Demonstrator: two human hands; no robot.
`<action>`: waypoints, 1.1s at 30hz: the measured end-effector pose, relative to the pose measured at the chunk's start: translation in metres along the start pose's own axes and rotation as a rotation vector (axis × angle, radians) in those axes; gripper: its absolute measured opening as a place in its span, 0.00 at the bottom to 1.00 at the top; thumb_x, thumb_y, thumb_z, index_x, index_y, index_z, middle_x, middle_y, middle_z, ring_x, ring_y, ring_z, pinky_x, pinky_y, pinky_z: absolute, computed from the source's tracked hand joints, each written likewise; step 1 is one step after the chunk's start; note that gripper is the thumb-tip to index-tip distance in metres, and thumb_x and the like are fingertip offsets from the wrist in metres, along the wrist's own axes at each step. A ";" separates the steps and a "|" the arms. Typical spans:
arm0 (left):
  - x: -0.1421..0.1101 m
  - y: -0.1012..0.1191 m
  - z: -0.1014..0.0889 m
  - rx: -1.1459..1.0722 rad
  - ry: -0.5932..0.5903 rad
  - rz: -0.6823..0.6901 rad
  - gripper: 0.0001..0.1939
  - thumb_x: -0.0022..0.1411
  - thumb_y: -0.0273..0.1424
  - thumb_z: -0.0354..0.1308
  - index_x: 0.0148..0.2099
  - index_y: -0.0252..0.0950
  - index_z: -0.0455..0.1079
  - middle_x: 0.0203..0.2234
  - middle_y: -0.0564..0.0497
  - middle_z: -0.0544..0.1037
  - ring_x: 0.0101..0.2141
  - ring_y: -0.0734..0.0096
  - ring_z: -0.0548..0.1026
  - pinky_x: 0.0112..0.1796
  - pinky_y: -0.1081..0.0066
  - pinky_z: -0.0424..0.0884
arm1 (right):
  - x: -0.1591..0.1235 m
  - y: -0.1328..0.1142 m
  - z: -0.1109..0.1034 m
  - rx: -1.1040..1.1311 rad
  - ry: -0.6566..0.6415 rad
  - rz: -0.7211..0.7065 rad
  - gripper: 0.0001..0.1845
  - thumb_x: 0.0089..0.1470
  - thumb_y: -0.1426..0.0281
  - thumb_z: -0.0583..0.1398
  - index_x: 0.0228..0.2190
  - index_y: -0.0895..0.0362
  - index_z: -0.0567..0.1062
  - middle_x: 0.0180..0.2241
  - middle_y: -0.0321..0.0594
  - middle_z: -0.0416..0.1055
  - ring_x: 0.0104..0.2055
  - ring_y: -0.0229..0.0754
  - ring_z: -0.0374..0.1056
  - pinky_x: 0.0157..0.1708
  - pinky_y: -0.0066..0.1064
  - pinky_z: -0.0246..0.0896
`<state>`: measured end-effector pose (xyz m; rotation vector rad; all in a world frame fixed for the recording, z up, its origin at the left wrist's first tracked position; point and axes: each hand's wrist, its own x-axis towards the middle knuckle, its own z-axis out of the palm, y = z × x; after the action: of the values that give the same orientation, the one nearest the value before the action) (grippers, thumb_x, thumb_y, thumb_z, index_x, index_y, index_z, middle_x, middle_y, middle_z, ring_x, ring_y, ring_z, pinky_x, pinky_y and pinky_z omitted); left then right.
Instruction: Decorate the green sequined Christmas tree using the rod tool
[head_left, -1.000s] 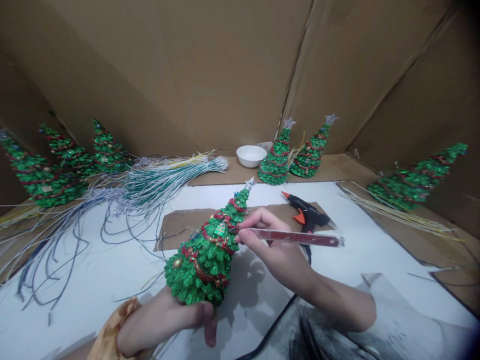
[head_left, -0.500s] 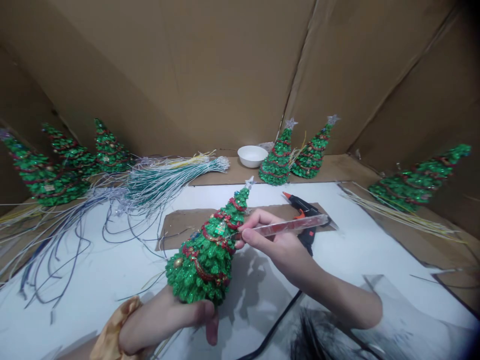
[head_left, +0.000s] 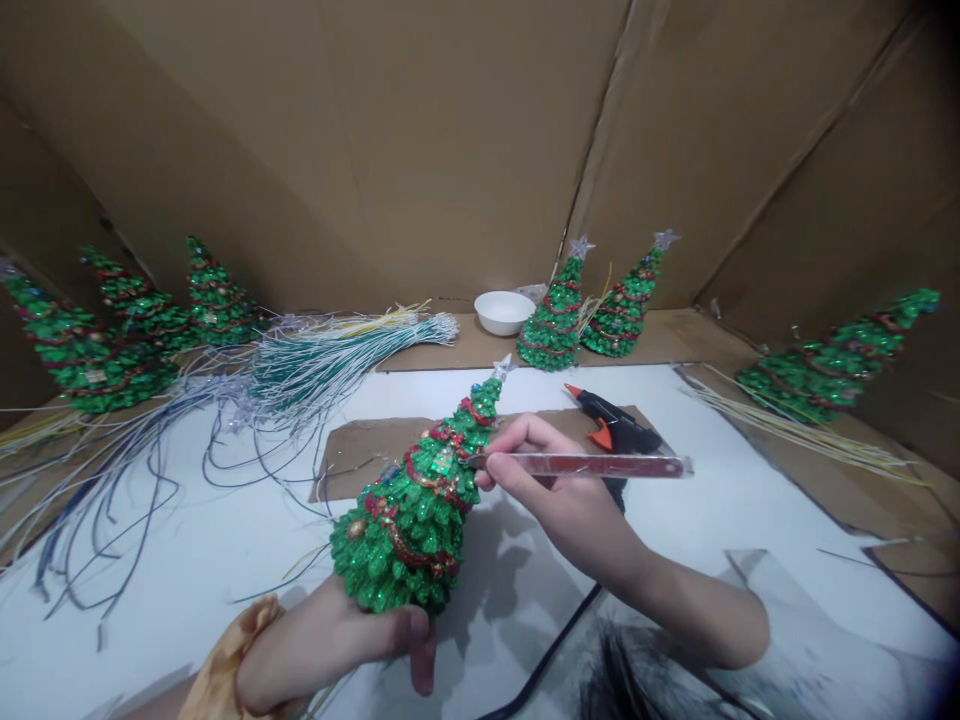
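My left hand [head_left: 349, 635] grips a small glittery green Christmas tree [head_left: 409, 515] from below, at its base. The tree leans to the right, with red garlands, gold balls and a clear star [head_left: 503, 368] on top. Pinched between the thumb and fingers of my right hand [head_left: 551, 475] is a slim tool with a flat red handle [head_left: 600, 466], wrapped in clear plastic. Its thin end reaches the tree's right side, near a small shiny square ornament [head_left: 442, 460]. Whether the tip touches the tree I cannot tell.
A black and orange glue gun [head_left: 619, 425] lies on a cardboard strip [head_left: 352, 450] behind my right hand, its cord [head_left: 555, 650] running forward. Bundled wires [head_left: 337, 360] spread at left. A white bowl [head_left: 505, 312] and more trees [head_left: 553, 320] stand along the cardboard walls.
The red-handled tool has swung from a slant to nearly level, its far end lower and further right. My right hand has shifted slightly; the tree stays almost still.
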<state>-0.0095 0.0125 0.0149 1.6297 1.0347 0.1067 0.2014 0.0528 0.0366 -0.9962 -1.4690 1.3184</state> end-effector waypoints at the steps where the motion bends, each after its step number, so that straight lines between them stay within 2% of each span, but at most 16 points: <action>1: 0.000 -0.001 0.000 0.007 0.001 -0.013 0.26 0.58 0.46 0.41 0.27 0.37 0.75 0.24 0.54 0.74 0.32 0.68 0.67 0.39 0.73 0.58 | 0.000 0.000 0.000 -0.011 0.001 0.003 0.08 0.52 0.65 0.58 0.28 0.56 0.65 0.26 0.33 0.70 0.32 0.35 0.70 0.34 0.27 0.62; 10: 0.000 0.002 0.002 0.005 -0.006 -0.037 0.27 0.57 0.48 0.41 0.27 0.36 0.75 0.24 0.54 0.73 0.32 0.68 0.66 0.39 0.73 0.59 | -0.002 -0.002 0.002 -0.071 0.021 -0.016 0.07 0.52 0.66 0.58 0.28 0.56 0.65 0.27 0.33 0.70 0.32 0.35 0.70 0.33 0.25 0.62; 17: 0.000 0.001 0.002 0.059 -0.016 -0.021 0.28 0.58 0.49 0.39 0.27 0.38 0.75 0.27 0.53 0.72 0.34 0.68 0.66 0.39 0.74 0.58 | -0.001 0.001 0.002 -0.013 0.007 -0.017 0.08 0.51 0.65 0.58 0.28 0.56 0.66 0.27 0.34 0.71 0.33 0.36 0.71 0.34 0.27 0.63; 23: 0.000 -0.002 0.003 0.076 -0.045 -0.015 0.31 0.58 0.52 0.38 0.29 0.37 0.75 0.25 0.53 0.71 0.31 0.69 0.65 0.36 0.73 0.59 | 0.002 0.003 0.001 0.043 -0.023 -0.007 0.09 0.50 0.63 0.59 0.28 0.56 0.67 0.27 0.34 0.72 0.33 0.37 0.72 0.37 0.29 0.64; 29: 0.000 0.001 0.000 0.020 -0.042 0.005 0.27 0.58 0.48 0.40 0.29 0.38 0.75 0.26 0.53 0.72 0.31 0.68 0.65 0.36 0.74 0.59 | 0.003 0.000 -0.001 0.061 -0.104 -0.013 0.08 0.51 0.64 0.59 0.27 0.56 0.67 0.27 0.34 0.72 0.33 0.37 0.72 0.36 0.28 0.64; 33: 0.000 0.002 -0.002 0.029 -0.033 0.018 0.26 0.59 0.45 0.40 0.29 0.37 0.75 0.25 0.53 0.70 0.31 0.69 0.65 0.36 0.75 0.59 | 0.003 0.000 -0.001 0.053 -0.027 -0.040 0.08 0.53 0.65 0.57 0.27 0.55 0.65 0.26 0.32 0.70 0.32 0.35 0.71 0.34 0.27 0.63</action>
<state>-0.0093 0.0137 0.0176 1.6620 1.0010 0.0764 0.2015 0.0554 0.0372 -0.9136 -1.4596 1.3403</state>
